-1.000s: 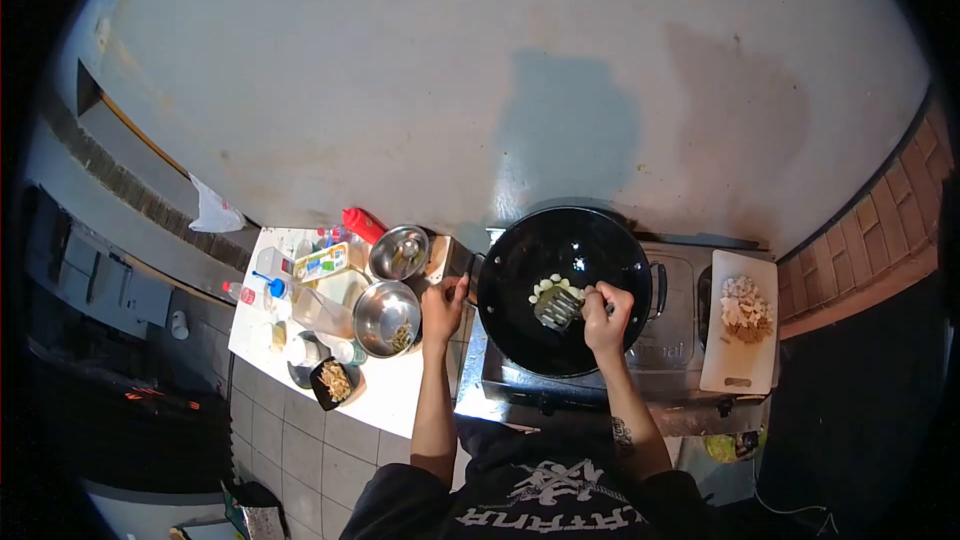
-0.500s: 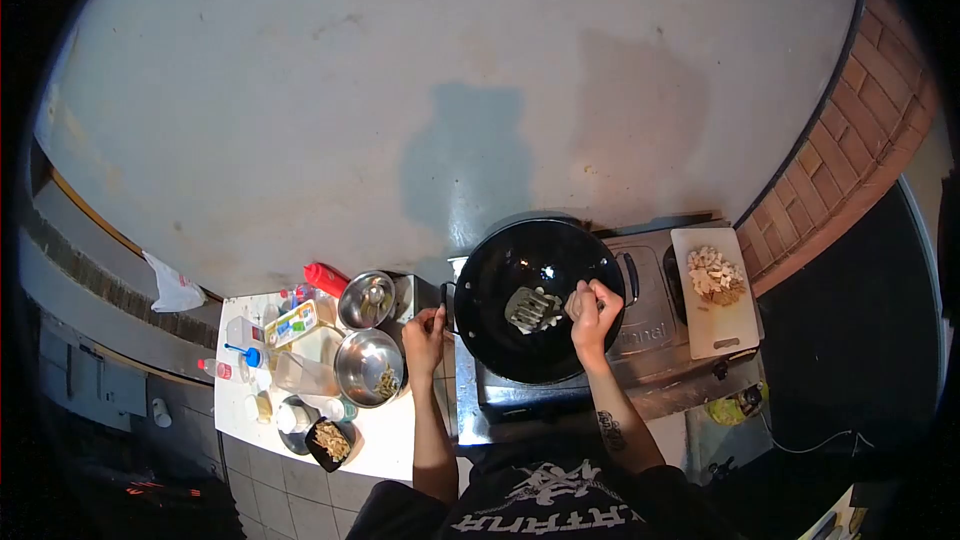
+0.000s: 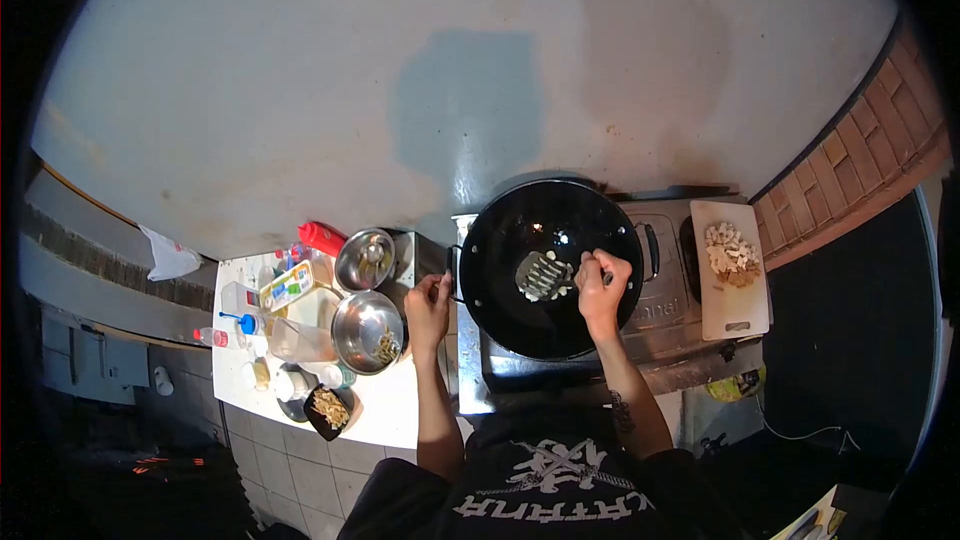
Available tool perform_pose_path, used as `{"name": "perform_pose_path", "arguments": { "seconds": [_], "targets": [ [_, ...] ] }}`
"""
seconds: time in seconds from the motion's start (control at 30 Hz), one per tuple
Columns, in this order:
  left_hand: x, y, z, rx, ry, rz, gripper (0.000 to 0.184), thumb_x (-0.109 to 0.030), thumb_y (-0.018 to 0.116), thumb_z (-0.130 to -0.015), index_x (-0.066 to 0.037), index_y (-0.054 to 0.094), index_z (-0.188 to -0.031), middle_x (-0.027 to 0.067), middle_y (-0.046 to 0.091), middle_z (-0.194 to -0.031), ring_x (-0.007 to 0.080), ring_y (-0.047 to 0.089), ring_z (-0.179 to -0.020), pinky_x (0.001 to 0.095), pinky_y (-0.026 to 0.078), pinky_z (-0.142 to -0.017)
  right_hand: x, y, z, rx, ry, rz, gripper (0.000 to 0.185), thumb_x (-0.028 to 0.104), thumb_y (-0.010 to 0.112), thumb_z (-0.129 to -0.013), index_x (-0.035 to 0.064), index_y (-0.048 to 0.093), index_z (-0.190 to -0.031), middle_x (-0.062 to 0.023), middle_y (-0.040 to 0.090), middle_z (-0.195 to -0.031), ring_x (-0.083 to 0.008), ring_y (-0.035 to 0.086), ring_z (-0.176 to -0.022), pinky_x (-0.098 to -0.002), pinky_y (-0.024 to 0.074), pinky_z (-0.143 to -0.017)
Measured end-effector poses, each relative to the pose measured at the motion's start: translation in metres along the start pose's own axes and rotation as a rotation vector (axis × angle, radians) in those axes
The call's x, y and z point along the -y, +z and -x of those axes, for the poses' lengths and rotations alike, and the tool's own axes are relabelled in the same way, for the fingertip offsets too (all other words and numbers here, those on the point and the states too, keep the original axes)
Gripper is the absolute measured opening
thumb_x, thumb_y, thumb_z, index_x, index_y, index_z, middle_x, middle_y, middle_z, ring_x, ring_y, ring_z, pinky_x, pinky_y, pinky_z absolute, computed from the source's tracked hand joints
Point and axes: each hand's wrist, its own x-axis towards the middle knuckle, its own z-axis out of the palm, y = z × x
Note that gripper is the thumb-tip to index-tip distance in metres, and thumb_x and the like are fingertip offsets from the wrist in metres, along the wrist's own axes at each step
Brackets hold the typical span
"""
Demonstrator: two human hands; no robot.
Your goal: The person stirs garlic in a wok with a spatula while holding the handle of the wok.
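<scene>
A large black wok (image 3: pixel 500 325) sits on the metal stove, with a few small pale food pieces at its bottom. My right hand (image 3: pixel 602 292) is closed round the handle of a slotted spatula (image 3: pixel 544 276), whose metal head rests low in the wok among those pieces. On the left, the fingers of my left hand (image 3: pixel 428 312) are closed at the wok's left side handle (image 3: pixel 456 270), near its lower end. My fingers partly hide that grip.
Chopped food lies on a white cutting board (image 3: pixel 735 298) at right. To the left, a white table (image 3: pixel 385 420) carries two steel bowls (image 3: pixel 362 305), a red bottle (image 3: pixel 320 237), several containers and a black bowl of food (image 3: pixel 329 412). A wall (image 3: pixel 300 90) rises behind the stove.
The whole view has shifted, so the wok and table appear higher. The spatula head has turned slightly among the food pieces. My left hand stays at the wok handle.
</scene>
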Motion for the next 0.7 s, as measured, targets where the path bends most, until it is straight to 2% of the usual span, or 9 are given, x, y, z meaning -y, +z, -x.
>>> {"name": "perform_pose_path", "arguments": {
  "seconds": [0.07,0.13,0.17,0.3,0.4,0.47,0.53,0.6,0.7],
  "targets": [
    [-0.008,-0.001,0.002,-0.033,0.026,0.018,0.029,-0.024,0.061,-0.09,0.005,0.066,-0.086,0.0105,0.06,-0.058,0.0136,0.053,-0.05,0.0292,0.04,-0.051,-0.002,0.001,-0.002,0.03,0.018,-0.011,0.035,0.0,0.055,-0.081,0.001,0.034,-0.053,-0.0033,0.039,-0.044,-0.0073,0.038,-0.041,-0.03,0.0247,-0.041],
    [-0.005,0.001,0.002,-0.039,0.058,0.056,0.03,-0.025,0.061,-0.09,0.005,0.066,-0.087,0.011,0.061,-0.06,0.0141,0.054,-0.051,0.0297,0.041,-0.051,-0.006,0.005,-0.006,0.004,-0.098,-0.016,0.042,-0.005,0.047,-0.087,0.0092,0.026,-0.053,0.0048,0.028,-0.045,-0.0032,0.026,-0.037,-0.0243,0.0177,-0.038],
    [-0.004,0.001,0.002,-0.039,0.055,0.054,0.03,-0.025,0.061,-0.09,0.005,0.066,-0.087,0.011,0.061,-0.06,0.0141,0.054,-0.051,0.0297,0.041,-0.051,-0.006,0.005,-0.007,0.011,-0.094,-0.016,0.042,-0.005,0.047,-0.087,0.0095,0.025,-0.053,0.0051,0.028,-0.045,-0.003,0.025,-0.038,-0.0244,0.0172,-0.038],
    [-0.002,0.001,0.001,-0.025,0.03,0.056,0.03,-0.025,0.061,-0.091,0.004,0.066,-0.086,0.0091,0.06,-0.058,0.013,0.054,-0.05,0.028,0.04,-0.05,0.005,0.003,-0.009,0.019,-0.029,-0.115,0.042,-0.004,0.046,-0.088,0.01,0.026,-0.054,0.0054,0.026,-0.046,-0.0031,0.025,-0.038,-0.0243,0.0168,-0.038],
    [-0.002,0.0,0.001,-0.032,0.035,0.042,0.03,-0.026,0.061,-0.091,0.003,0.067,-0.086,0.0083,0.059,-0.057,0.0122,0.053,-0.05,0.0275,0.04,-0.049,0.02,-0.004,-0.014,0.03,-0.046,-0.314,0.042,-0.001,0.047,-0.092,0.0099,0.028,-0.056,0.0049,0.026,-0.047,-0.0051,0.025,-0.037,-0.0241,0.0175,-0.038],
    [-0.005,-0.001,0.002,-0.033,0.042,0.057,0.03,-0.027,0.061,-0.091,0.002,0.067,-0.086,0.008,0.059,-0.056,0.0118,0.053,-0.05,0.0277,0.04,-0.049,0.04,-0.013,-0.024,0.038,-0.007,-0.407,0.042,-0.002,0.049,-0.09,0.0091,0.028,-0.055,0.0059,0.033,-0.049,-0.0024,0.029,-0.042,-0.0232,0.0201,-0.04],
    [0.003,0.001,0.001,-0.011,0.014,0.102,0.03,-0.027,0.061,-0.091,0.002,0.067,-0.086,0.0078,0.059,-0.057,0.0116,0.053,-0.05,0.0278,0.04,-0.05,0.057,-0.022,-0.032,0.078,0.015,-0.308,0.042,-0.001,0.051,-0.089,0.008,0.029,-0.055,0.0059,0.03,-0.048,-0.0028,0.028,-0.042,-0.024,0.0207,-0.041],
    [0.007,0.003,-0.001,-0.013,0.018,0.066,0.03,-0.026,0.061,-0.091,0.002,0.067,-0.087,0.0077,0.06,-0.057,0.0113,0.053,-0.05,0.0278,0.04,-0.05,0.061,-0.03,-0.039,0.084,-0.104,-0.006,0.04,0.001,0.055,-0.087,0.0031,0.032,-0.054,0.0014,0.03,-0.047,-0.0048,0.028,-0.044,-0.0276,0.0225,-0.042],
    [0.012,0.007,-0.001,-0.036,0.018,0.118,0.028,-0.025,0.061,-0.091,0.003,0.067,-0.088,0.0078,0.059,-0.057,0.0113,0.053,-0.05,0.0276,0.04,-0.05,0.083,-0.036,-0.044,0.142,-0.264,0.275,0.036,0.003,0.057,-0.084,-0.0007,0.035,-0.056,-0.0044,0.028,-0.047,-0.0071,0.027,-0.047,-0.0311,0.0237,-0.043]
  ]
}}
